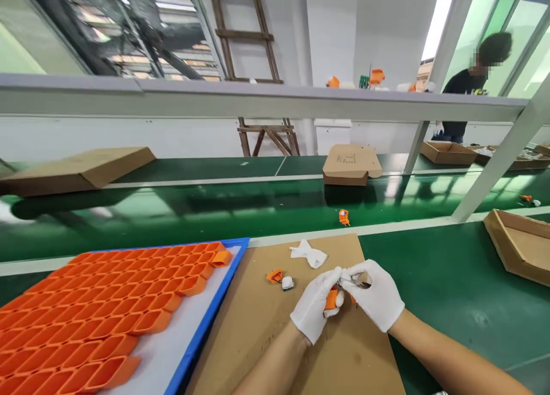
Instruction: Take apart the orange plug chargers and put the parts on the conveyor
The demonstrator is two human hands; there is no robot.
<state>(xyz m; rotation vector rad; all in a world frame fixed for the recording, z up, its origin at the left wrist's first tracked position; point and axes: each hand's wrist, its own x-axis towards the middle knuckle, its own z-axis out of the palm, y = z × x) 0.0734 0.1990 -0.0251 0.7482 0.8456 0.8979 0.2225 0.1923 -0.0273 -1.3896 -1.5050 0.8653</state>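
Both my hands wear white gloves and meet above a brown cardboard sheet point(240, 332). My left hand point(315, 306) is closed around a small orange part point(331, 299), mostly covered by the fingers. In my right hand point(376, 295) is a thin metal tool point(364, 283) that looks like tweezers, its tip at the left fingertips. What the tip touches is too small to make out. Left of the hands, another small orange piece point(275, 276) lies beside a white block-like piece point(287, 283). A crumpled white strip point(308, 253) rests on the cardboard behind them.
At left, an orange honeycomb-like grid point(107, 309) lies on a blue-edged white board point(189, 326). Beyond runs a green conveyor belt point(258, 206) carrying a small orange part point(344, 217). Cardboard boxes point(350, 163) stand farther back. A shelf beam point(258, 100) crosses overhead; a person point(459, 91) stands far right.
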